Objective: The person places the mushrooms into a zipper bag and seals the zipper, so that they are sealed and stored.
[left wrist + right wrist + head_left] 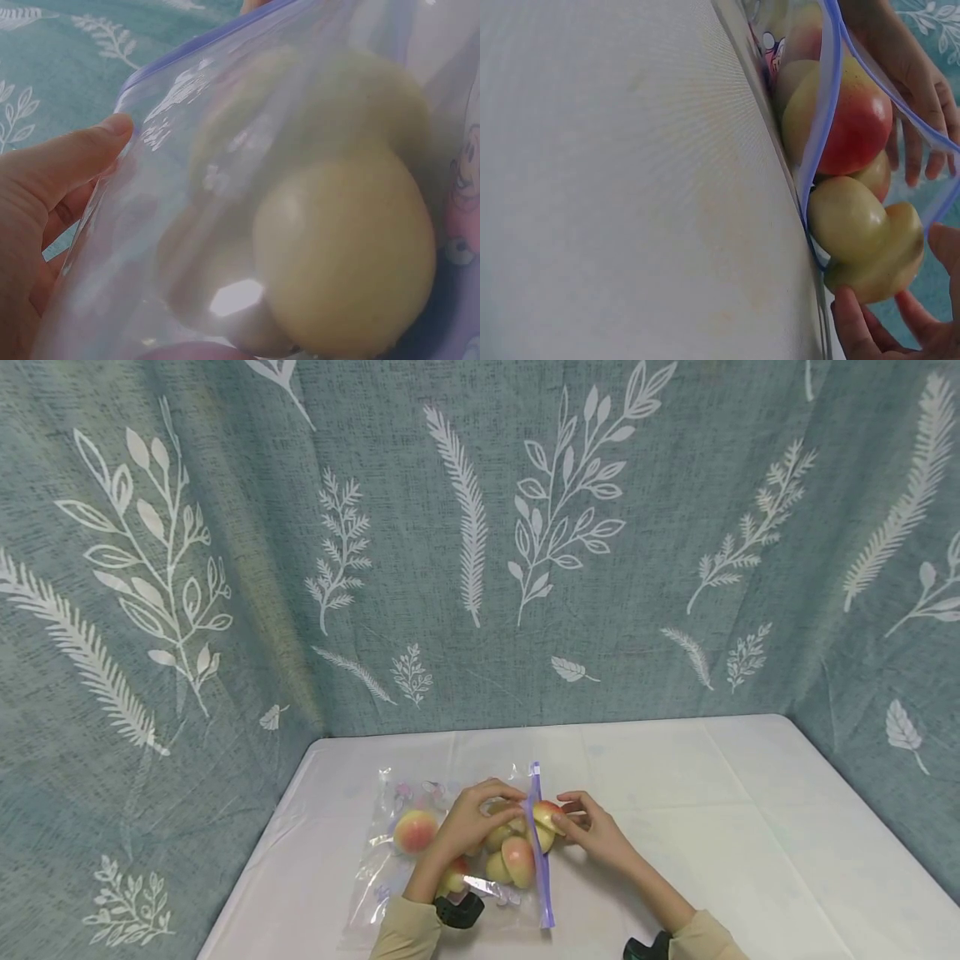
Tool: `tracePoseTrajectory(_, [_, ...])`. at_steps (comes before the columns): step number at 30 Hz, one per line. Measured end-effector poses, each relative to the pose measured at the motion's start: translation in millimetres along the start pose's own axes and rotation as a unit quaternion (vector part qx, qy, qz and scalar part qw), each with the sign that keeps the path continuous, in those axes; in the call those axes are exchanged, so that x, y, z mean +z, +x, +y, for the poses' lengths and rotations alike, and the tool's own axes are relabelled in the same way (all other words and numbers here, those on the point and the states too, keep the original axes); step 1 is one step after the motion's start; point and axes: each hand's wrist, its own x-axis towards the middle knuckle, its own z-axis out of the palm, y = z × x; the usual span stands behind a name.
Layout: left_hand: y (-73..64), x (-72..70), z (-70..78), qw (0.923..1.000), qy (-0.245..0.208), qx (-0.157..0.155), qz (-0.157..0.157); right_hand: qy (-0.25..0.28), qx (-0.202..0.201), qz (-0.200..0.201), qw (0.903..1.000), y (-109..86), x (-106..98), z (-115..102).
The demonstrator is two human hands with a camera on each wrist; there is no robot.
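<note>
A clear zip bag (366,893) with a purple zip edge lies on the table with its mouth to the right. My left hand (471,822) reaches over the bag and pinches its film near the mouth; in the left wrist view the thumb (112,129) is at the film's edge, fingers behind it. My right hand (600,842) holds a smooth yellow, red-blushed fruit (889,259), mango-like in shape, at the parted mouth. Beside it in the mouth sits another yellow fruit (846,217). Several yellow-and-red fruits (519,860) lie inside the bag, partly behind the left hand.
A rounder red-and-yellow fruit (415,832) lies at the bag's left part. The table (720,827) has a white cover, and a teal curtain (525,677) with white leaf prints stands behind it and at both sides. Dark wrist devices (459,911) are on both forearms.
</note>
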Motion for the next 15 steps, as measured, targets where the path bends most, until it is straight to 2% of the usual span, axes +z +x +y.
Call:
tracePoseTrajectory(2, [0.3,0.1,-0.3,1.0000,-0.001,-0.003,0.000,0.000,-0.002,-0.006,1.0000,2.0,-1,8])
tracePoseTrajectory(7, [0.6,0.6,-0.6,1.0000,0.000,-0.004,0.001,-0.001,-0.003,-0.017,0.9999,3.0,-3,10])
tracePoseTrajectory(15, [0.7,1.3,1.4,0.9999,0.008,0.010,0.010,0.036,-0.009,-0.031,0.9988,3.7,-4,15])
